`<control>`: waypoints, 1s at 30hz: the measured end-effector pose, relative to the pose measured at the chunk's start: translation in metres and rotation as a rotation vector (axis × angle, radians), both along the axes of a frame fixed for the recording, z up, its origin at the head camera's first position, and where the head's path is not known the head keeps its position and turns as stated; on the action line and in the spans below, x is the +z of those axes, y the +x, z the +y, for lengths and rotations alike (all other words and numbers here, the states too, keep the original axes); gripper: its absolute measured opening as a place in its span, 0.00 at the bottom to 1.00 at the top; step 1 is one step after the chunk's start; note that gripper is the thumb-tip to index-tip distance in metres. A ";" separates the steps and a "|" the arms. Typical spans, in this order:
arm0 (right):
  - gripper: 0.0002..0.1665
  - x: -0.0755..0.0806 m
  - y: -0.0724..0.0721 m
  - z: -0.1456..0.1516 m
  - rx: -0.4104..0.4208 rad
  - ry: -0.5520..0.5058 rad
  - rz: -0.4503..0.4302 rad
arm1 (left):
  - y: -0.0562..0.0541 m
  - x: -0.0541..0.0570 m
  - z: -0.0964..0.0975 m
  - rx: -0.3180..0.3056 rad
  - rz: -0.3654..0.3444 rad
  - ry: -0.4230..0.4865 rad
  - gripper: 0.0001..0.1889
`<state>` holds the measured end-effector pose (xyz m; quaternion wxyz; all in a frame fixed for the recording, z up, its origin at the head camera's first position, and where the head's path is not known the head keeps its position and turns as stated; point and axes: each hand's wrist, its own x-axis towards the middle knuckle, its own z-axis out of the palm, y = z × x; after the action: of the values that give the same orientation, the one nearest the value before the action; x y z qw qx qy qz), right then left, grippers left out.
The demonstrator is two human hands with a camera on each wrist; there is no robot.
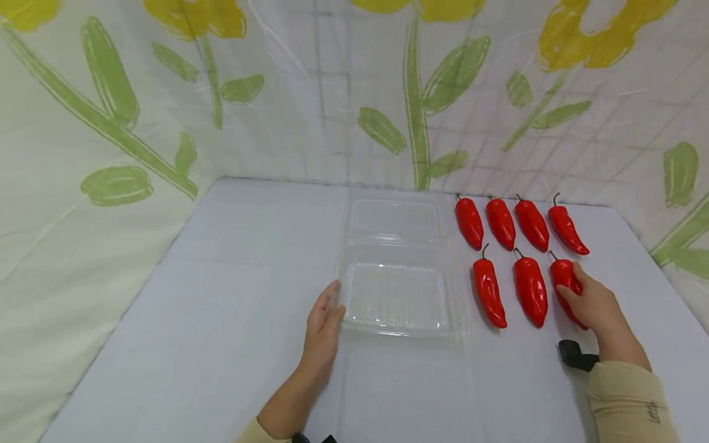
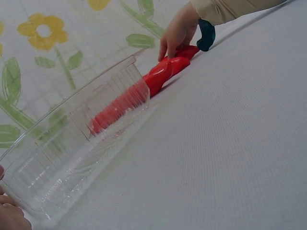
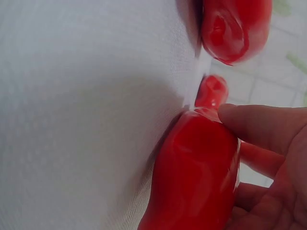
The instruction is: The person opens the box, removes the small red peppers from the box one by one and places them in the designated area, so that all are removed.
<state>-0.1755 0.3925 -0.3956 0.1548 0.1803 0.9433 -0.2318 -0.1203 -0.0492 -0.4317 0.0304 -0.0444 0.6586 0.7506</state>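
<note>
A clear plastic clamshell box (image 1: 399, 333) lies unfolded on the table, its lid (image 1: 393, 220) laid back toward the wall. At its left rim, my left hand (image 1: 323, 329) grips the edge between thumb and fingers. My right hand (image 1: 600, 307) holds a red pepper (image 1: 564, 271), the rightmost of the front row, with thumb and fingers on opposite sides. This pepper (image 3: 192, 177) lies along the tabletop in the right wrist view. Beside it in the same row are a middle pepper (image 1: 530, 292) and a left one (image 1: 488, 294).
Behind the front row, several more red peppers (image 1: 500, 224) form a second row near the table's back edge. A white cloth covers the table (image 1: 221, 320). A curtain (image 1: 299, 92) with painted flowers hangs behind it. A black strap piece (image 1: 576, 355) sits at my right wrist.
</note>
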 end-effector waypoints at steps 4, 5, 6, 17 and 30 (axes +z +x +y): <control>0.49 0.000 -0.001 0.001 0.022 0.005 -0.011 | 0.000 0.000 0.000 0.000 0.007 0.001 0.27; 0.49 -0.001 -0.002 0.001 0.028 0.003 -0.014 | 0.000 0.000 0.000 -0.001 0.007 0.000 0.27; 0.49 -0.001 -0.002 0.001 0.034 -0.002 -0.019 | 0.000 0.000 0.000 -0.002 0.007 -0.001 0.27; 0.53 -0.003 0.000 0.004 0.037 -0.075 -0.023 | 0.001 -0.001 -0.001 -0.021 0.027 0.000 0.27; 0.60 0.003 0.010 0.003 -0.055 -0.092 0.016 | 0.002 -0.002 -0.001 -0.022 0.028 0.007 0.27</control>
<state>-0.1659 0.3950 -0.3929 0.1488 0.1970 0.9276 -0.2805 -0.1182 -0.0499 -0.4332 0.0295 -0.0268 0.6567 0.7531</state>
